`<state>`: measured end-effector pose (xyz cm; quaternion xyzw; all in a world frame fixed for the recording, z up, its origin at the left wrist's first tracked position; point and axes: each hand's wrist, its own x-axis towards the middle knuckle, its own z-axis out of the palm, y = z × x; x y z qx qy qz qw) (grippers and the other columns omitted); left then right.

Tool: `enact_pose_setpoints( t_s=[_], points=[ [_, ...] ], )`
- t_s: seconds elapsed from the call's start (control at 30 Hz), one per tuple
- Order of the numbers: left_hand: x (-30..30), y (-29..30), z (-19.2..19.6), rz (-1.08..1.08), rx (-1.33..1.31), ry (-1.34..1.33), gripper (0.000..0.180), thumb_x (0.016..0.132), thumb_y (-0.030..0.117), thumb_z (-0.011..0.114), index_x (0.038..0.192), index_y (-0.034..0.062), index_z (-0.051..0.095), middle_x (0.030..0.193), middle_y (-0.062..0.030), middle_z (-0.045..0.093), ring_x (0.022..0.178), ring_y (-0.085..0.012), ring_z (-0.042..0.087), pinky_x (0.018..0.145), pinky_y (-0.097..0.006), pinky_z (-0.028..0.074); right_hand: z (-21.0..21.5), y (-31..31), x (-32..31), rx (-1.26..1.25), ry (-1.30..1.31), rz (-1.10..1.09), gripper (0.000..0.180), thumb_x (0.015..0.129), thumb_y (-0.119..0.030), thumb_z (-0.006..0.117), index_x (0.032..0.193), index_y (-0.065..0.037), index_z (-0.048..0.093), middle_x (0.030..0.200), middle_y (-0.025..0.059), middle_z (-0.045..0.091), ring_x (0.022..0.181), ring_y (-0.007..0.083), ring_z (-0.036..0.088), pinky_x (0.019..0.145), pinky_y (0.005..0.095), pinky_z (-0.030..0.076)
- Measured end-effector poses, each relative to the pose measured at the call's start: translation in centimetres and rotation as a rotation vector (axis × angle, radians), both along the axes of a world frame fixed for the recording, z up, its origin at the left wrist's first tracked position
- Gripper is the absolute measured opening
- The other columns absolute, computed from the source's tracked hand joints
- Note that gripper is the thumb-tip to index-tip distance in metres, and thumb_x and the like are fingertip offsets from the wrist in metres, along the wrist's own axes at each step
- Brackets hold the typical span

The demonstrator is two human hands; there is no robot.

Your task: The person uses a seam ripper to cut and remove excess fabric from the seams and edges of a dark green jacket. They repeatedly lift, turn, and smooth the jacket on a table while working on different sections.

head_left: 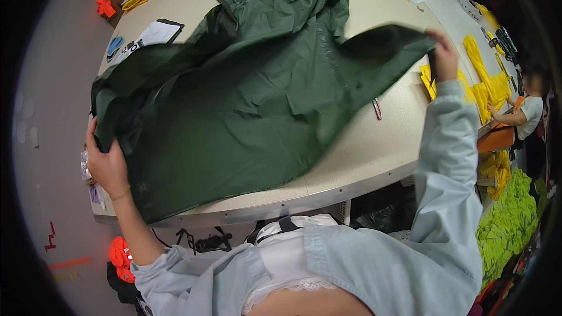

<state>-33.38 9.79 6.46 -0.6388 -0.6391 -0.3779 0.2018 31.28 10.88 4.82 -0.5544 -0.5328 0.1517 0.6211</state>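
Gripping opposite edges, the left hand (pixel 109 168) and right hand (pixel 445 58) hold a dark-green fabric garment (pixel 234 123) over the cream table (pixel 404 117). Right of the garment lie a slim pink tool (pixel 377 109) and yellow fabric (pixel 493 89).

The garment (pixel 252 105) was found over the table (pixel 374 152), between the left hand (pixel 108 167) and the right hand (pixel 446 61). The clipboard (pixel 159 33) was noted behind its left side; the tool (pixel 377 109), to its right. A co-worker (pixel 530 114) was observed at the table's right edge.
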Motion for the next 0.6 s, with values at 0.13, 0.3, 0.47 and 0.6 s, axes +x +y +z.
enact_pose_setpoints(
  t_s=[0.13, 0.3, 0.47, 0.6],
  points=[
    [4.1, -7.2, -3.3, -0.507, -0.042, 0.095, 0.041, 0.063, 0.005, 0.061, 0.104, 0.0058, 0.058, 0.093, -0.0134, 0.063, 0.077, -0.0321, 0.062, 0.068, -0.035, 0.050, 5.6, -2.1, -14.4, 0.069, -0.246, 0.358, 0.039, 0.069, 0.009, 0.037, 0.097, 0.001, 0.063, 0.095, 0.0071, 0.061, 0.092, 0.0166, 0.056, 0.085, 0.0266, 0.043],
    [3.2, -14.9, -14.6, -0.602, -1.385, 0.358, 0.058, 0.070, 0.036, 0.071, 0.119, 0.0112, 0.052, 0.093, -0.0170, 0.064, 0.088, -0.0346, 0.062, 0.077, -0.042, 0.050, -9.1, -10.6, -27.7, -0.169, -0.370, 0.658, 0.026, 0.061, 0.003, 0.050, 0.078, -0.010, 0.065, 0.100, 0.0151, 0.054, 0.093, 0.0329, 0.053, 0.081, 0.0392, 0.044],
    [4.1, -10.1, -13.5, -0.725, -1.511, -0.187, 0.031, 0.086, 0.032, 0.057, 0.081, 0.0034, 0.066, 0.067, -0.0120, 0.065, 0.063, -0.0229, 0.064, 0.061, -0.033, 0.050, -20.1, -17.8, -29.1, -0.854, -0.743, 1.018, 0.030, 0.075, -0.019, 0.058, 0.103, -0.018, 0.066, 0.131, 0.0218, 0.043, 0.120, 0.0342, 0.043, 0.096, 0.0396, 0.038],
    [8.5, -4.8, -13.3, -0.678, -1.075, -0.675, 0.025, 0.090, 0.022, 0.053, 0.082, 0.0008, 0.063, 0.058, -0.0040, 0.058, 0.056, -0.0063, 0.055, 0.056, -0.021, 0.045, -17.7, -11.5, -29.9, -0.704, -0.294, 0.461, 0.030, 0.078, -0.038, 0.065, 0.075, -0.008, 0.066, 0.076, 0.0127, 0.066, 0.068, 0.0300, 0.064, 0.063, 0.0377, 0.051]
  ],
)
